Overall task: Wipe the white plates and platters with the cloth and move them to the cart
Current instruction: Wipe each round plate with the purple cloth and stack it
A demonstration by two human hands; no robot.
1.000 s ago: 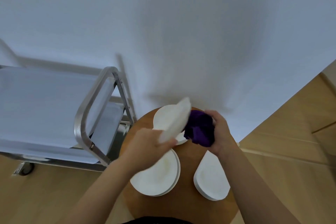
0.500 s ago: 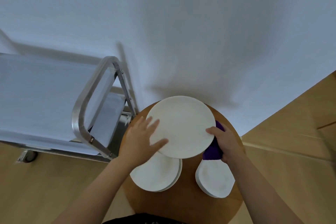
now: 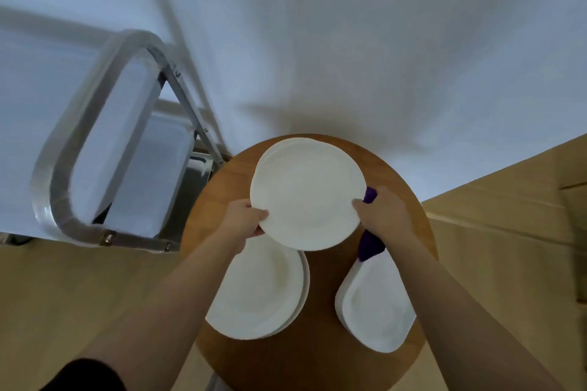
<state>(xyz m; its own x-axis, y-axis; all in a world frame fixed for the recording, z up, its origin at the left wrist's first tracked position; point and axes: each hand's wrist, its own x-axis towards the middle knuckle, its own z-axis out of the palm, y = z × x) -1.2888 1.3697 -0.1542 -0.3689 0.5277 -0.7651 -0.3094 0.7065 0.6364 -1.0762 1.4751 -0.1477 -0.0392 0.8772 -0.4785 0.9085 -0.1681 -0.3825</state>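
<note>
Both hands hold one round white dinner plate (image 3: pixel 306 195) face up above the far half of the round wooden table (image 3: pixel 409 187). Left hand (image 3: pixel 246 222) pinches the near-left rim, thumb on top, fingers hidden beneath. Right hand (image 3: pixel 382 214) grips the right rim, thumb over the edge, and also has the purple cloth (image 3: pixel 368 244) bunched in its palm; cloth shows above and below the hand, its lower end hanging over the tip of the platter stack. Judgement: cloth is kept in the hand so it is ready for the next piece, and the two-handed grip at opposite rim points keeps the plate level for carrying. A second rim edge shows just behind the held plate at its upper left, likely another plate on the table; cannot tell whether they touch. On the near-left of the table sits a stack of round plates (image 3: pixel 259 289), at least two rims visible. On the near-right sits a stack of teardrop-shaped white platters (image 3: pixel 376 308); count not clear. The steel cart (image 3: pixel 95 124) stands just left of the table, handle loop toward the table, white-lined shelves in view, no dishes seen on them. Judgement: task is early, most pieces not yet moved. No brands, labels or writing readable anywhere.
</note>
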